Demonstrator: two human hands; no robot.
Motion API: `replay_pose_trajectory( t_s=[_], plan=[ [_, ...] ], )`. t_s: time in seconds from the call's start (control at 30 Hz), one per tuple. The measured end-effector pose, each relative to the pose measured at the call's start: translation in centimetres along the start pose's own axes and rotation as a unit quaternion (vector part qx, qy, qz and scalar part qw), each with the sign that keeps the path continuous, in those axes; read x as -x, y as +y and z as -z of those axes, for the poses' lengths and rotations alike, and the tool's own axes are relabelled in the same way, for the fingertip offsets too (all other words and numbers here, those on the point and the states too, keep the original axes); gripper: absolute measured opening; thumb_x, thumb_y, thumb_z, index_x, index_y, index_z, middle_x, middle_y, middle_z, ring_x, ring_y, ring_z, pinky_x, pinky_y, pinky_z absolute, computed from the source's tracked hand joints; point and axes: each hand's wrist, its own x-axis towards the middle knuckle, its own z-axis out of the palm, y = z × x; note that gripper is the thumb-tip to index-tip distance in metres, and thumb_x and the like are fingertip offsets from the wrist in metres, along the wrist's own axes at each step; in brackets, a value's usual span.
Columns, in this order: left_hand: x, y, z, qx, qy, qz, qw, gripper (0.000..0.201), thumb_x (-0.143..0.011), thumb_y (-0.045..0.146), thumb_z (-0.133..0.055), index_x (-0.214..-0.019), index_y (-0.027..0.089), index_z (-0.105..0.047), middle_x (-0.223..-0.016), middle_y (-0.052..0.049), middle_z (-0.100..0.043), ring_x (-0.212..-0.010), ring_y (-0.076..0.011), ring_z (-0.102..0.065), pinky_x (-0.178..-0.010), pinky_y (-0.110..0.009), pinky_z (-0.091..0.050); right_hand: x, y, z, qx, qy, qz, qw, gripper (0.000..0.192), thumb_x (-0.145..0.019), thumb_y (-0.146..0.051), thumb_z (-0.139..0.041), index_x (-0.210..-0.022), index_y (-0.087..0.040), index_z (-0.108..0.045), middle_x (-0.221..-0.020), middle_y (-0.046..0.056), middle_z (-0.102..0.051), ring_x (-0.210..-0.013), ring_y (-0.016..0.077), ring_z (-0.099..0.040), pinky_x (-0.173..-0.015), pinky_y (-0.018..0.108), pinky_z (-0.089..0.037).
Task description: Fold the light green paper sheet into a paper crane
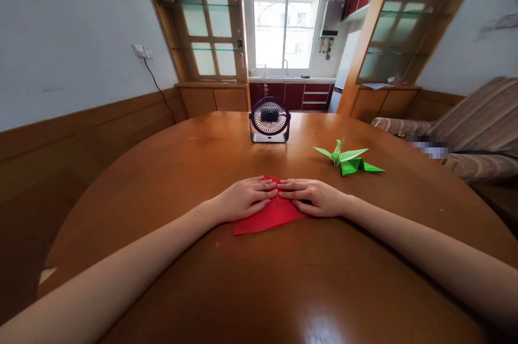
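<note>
Both hands flat on red paper, mid table, right in front of the body. Left hand on the left part, right hand on the right part, fingertips nearly meeting in the middle. Fingers stretched out & pressed down, not curled, not pinching anything. Prob. pushing a fold flat so it stays sharp, w/ both hands holding the sheet from sliding on the shiny wood.

Paper bright red, folded already, lying flat w/ a pointy corner sticking out low on the left. Small flap edge showing between the fingers. Rest hidden under the hands.

Green paper bird farther back on the right, well apart. Small fan at the far middle, facing this way.
</note>
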Motion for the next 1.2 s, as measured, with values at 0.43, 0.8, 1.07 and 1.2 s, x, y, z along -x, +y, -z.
replay_pose_trajectory(
  t_s=[0.43, 0.8, 1.07, 1.2],
  plan=[
    [0.1, 0.5, 0.5, 0.103, -0.002, 0.035, 0.994, 0.028, -0.093, 0.035, -0.05, -0.113, 0.029, -0.068, -0.12, -0.006, -0.063, -0.107, -0.0198, -0.059, -0.096, -0.035, -0.044, 0.2, 0.0, -0.2, -0.014, 0.032, -0.04, 0.999, 0.038, -0.092, -0.025, -0.049, -0.126, -0.014, -0.059, -0.135, 0.013, -0.055, -0.127, 0.0216, -0.051, -0.109, 0.038, -0.042],
    [-1.6, 0.9, -0.2, 0.075, 0.014, 0.166, 0.983, 0.023, -0.091, 0.041, -0.052, -0.094, 0.019, -0.06, -0.112, -0.008, -0.062, -0.102, -0.0221, -0.059, -0.093, -0.04, -0.044, 0.2, 0.1, -0.1, -0.04, 0.02, -0.037, 0.998, 0.04, -0.091, -0.024, -0.052, -0.131, -0.018, -0.055, -0.138, 0.012, -0.052, -0.129, 0.0238, -0.048, -0.112, 0.047, -0.036],
    [-1.5, 0.9, -0.6, 0.041, -0.011, 0.201, 0.979, 0.044, -0.091, 0.045, -0.049, -0.124, 0.015, -0.051, -0.134, -0.013, -0.054, -0.127, -0.0242, -0.049, -0.105, -0.039, -0.04, 0.3, 0.2, -0.2, -0.044, 0.017, -0.032, 0.998, 0.04, -0.09, -0.022, -0.053, -0.129, -0.016, -0.057, -0.138, 0.014, -0.052, -0.129, 0.0234, -0.048, -0.11, 0.042, -0.039],
    [-1.3, 0.8, -0.9, 0.004, -0.022, 0.187, 0.982, 0.04, -0.097, 0.034, -0.036, -0.126, 0.014, -0.056, -0.139, -0.013, -0.051, -0.131, -0.0222, -0.046, -0.109, -0.038, -0.038, 0.3, 0.2, -0.1, -0.035, 0.011, -0.026, 0.999, 0.04, -0.091, -0.023, -0.051, -0.13, -0.015, -0.056, -0.138, 0.013, -0.052, -0.131, 0.022, -0.047, -0.111, 0.041, -0.038]
  ],
)
